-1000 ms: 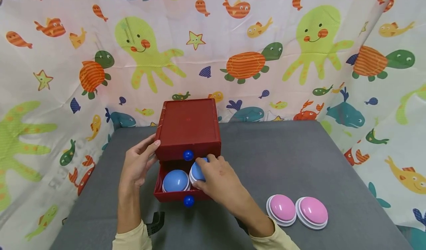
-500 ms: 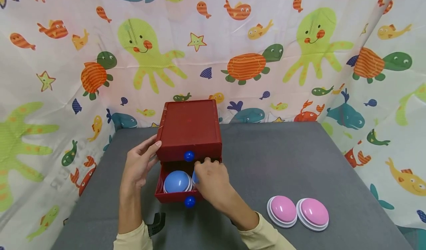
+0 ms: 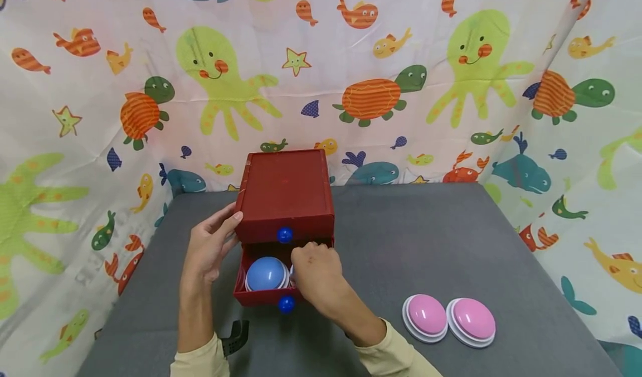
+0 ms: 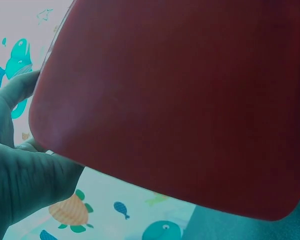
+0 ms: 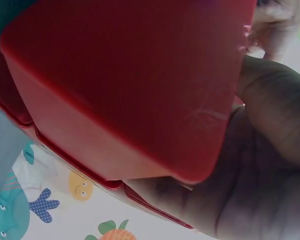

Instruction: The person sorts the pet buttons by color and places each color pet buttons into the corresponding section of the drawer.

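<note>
A red two-drawer box (image 3: 285, 184) has its lower drawer (image 3: 261, 298) pulled out, a blue round knob (image 3: 286, 304) on its front. The left hand (image 3: 204, 249) holds the box's left side, thumb at the front corner; the left wrist view has the thumb and a finger at the red box's edge. Inside the drawer, a blue dome push light (image 3: 266, 274) with a white base sits at the left. The right hand (image 3: 317, 274) reaches into the drawer's right half, its fingers curled down round a second push light, of which only a sliver shows. In the right wrist view the drawer's red wall hides the fingertips.
Two pink dome push lights (image 3: 426, 314) with white bases rest side by side on the grey table (image 3: 401, 243), right of the box. The upper drawer is closed, with its own blue knob (image 3: 284, 235). A sea-animal-print curtain (image 3: 321, 48) hangs behind the table.
The right hand has moved slightly down and left in the drawer's right half, now covering nearly all of the second blue push light. The left hand keeps its place on the box.
</note>
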A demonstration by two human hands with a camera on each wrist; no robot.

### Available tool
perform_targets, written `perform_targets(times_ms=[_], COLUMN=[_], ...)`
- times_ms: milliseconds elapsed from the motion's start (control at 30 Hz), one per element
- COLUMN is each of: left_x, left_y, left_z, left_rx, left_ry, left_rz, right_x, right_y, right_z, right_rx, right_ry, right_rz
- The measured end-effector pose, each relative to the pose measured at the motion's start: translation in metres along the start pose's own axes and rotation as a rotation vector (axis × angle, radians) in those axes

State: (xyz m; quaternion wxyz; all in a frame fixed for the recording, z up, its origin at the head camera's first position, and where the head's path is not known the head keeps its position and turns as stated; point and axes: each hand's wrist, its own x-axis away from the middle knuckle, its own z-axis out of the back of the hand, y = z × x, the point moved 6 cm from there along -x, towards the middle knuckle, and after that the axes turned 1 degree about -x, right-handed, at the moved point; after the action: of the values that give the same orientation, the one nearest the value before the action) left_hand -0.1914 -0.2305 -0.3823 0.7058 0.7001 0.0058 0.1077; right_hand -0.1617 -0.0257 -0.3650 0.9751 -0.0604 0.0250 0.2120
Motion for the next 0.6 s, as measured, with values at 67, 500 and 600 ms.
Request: perform_targets(times_ms=[67,500,600], left_x=[0.000,0.000,-0.001], left_y=[0.000,-0.001,0.000], left_z=[0.000,0.002,0.002], left_rx=[0.001,0.007,0.004], left_ry=[0.000,0.002,-0.003], left_rz=[-0.002,-0.008,-0.016], right_x=[0.003,0.079,0.096], right_y=[0.001,-0.003,-0.007], right_z=[0.001,0.011,-0.009], right_rx=[-0.009,-0.688,-0.767], right_ry=[0.034,0.731,0.808], right_rz=[0.025,0.178,0.138])
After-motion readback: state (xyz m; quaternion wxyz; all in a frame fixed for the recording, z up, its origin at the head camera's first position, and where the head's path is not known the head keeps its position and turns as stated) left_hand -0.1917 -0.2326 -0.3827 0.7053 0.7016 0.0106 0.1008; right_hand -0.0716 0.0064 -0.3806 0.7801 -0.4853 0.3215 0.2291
